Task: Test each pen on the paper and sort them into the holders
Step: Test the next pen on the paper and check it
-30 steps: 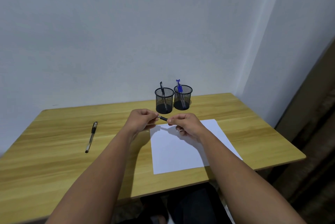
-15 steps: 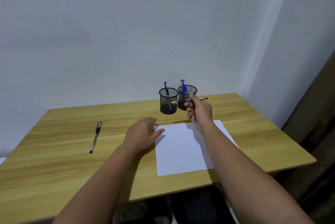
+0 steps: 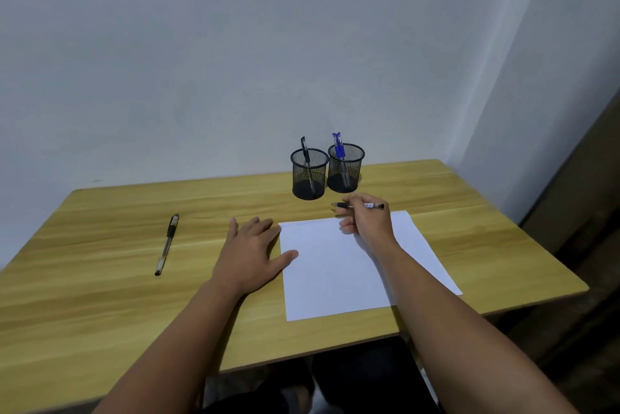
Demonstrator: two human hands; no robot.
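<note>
- Since half a second ago, the right hand (image 3: 369, 224) has come down from in front of the holders and now sits low over the top edge of the paper (image 3: 339, 266).
- It carries a thin pen (image 3: 364, 205) with a clear body, a black grip part and a black end. The pen lies almost flat, its tip pointing left, just in front of the two holders.
- That hand's grip is closed on the pen, pinched near the tip end.
- The left hand (image 3: 251, 246) lies flat on the wooden surface (image 3: 100, 279), fingers spread apart and holding nothing. Its thumb rests on the left edge of the paper.
- The left mesh holder (image 3: 309, 175) has a black pen standing in it.
- The right mesh holder (image 3: 345, 168) has blue pens in it.
- Another black pen (image 3: 166, 245) lies far off to the left.
</note>
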